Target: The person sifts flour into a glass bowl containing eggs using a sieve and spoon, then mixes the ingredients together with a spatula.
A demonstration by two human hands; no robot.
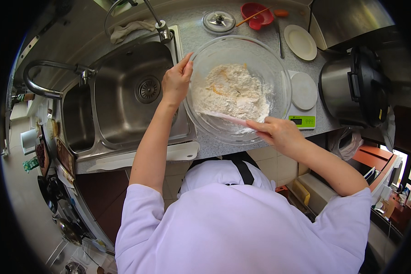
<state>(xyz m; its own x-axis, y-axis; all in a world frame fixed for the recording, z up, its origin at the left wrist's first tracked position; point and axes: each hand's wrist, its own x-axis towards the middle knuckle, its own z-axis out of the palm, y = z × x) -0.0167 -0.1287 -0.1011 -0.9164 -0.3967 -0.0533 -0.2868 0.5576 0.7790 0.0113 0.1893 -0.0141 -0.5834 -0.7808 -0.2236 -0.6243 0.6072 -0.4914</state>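
Note:
A large clear mixing bowl [280,85] stands on the counter, holding a heap of flour [236,89] with orange-yellow streaks in it. My left hand [178,80] grips the bowl's left rim, thumb and fingers closed over the edge. In my right hand [277,133] is the handle of a pale pink spatula [226,117]. Its flour-dusted far end rests low in the bowl, at the near left side of the heap. Some flour coats the bowl's inner wall.
A double steel sink [123,120] with a tap [37,65] lies to the left. On the right are a kitchen scale [303,114] and an electric pressure cooker [339,85]. Behind the bowl sit a blade disc [219,22], a red dish [260,19], a knife [279,42] and a white plate [300,42].

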